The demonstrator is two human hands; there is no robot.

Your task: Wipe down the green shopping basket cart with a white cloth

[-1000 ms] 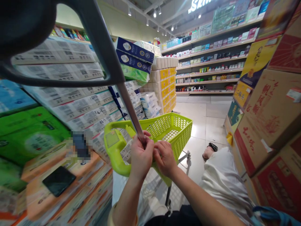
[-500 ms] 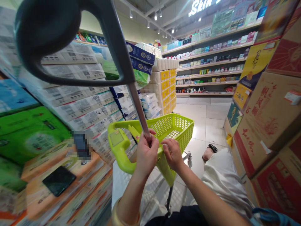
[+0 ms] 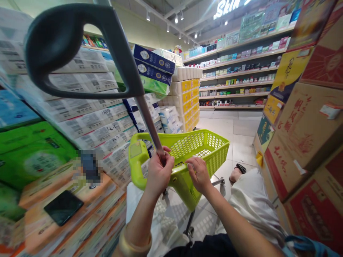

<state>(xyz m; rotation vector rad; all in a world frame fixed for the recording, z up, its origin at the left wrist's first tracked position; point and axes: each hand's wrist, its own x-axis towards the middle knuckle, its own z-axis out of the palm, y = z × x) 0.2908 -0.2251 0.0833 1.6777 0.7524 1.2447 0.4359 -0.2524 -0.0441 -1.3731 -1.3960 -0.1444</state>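
My left hand (image 3: pixel 159 171) is closed around the lower part of a metal pole (image 3: pixel 150 123). A dark grey loop-shaped handle (image 3: pixel 120 53) sits high on the pole, large and close to the camera at the upper left. The pole's lower end is hidden behind my fingers. Just right of it, my right hand (image 3: pixel 199 175) has its fingers curled over the near rim of a lime-green shopping cart (image 3: pixel 214 157). The cart's basket has lattice walls, and nothing shows in it.
A black phone (image 3: pixel 63 207) lies on stacked orange packs (image 3: pixel 32 228) at left. Wrapped tissue packs (image 3: pixel 93 82) rise behind the handle. Cardboard boxes (image 3: pixel 308 132) line the right side. Shelves of small goods (image 3: pixel 238 67) stand at the back. A sandalled foot (image 3: pixel 237 173) rests on the tiled floor.
The pole and its handle have shifted left with my left hand, and the handle leans a little differently. The cart has moved slightly right. My right hand stays at its rim.
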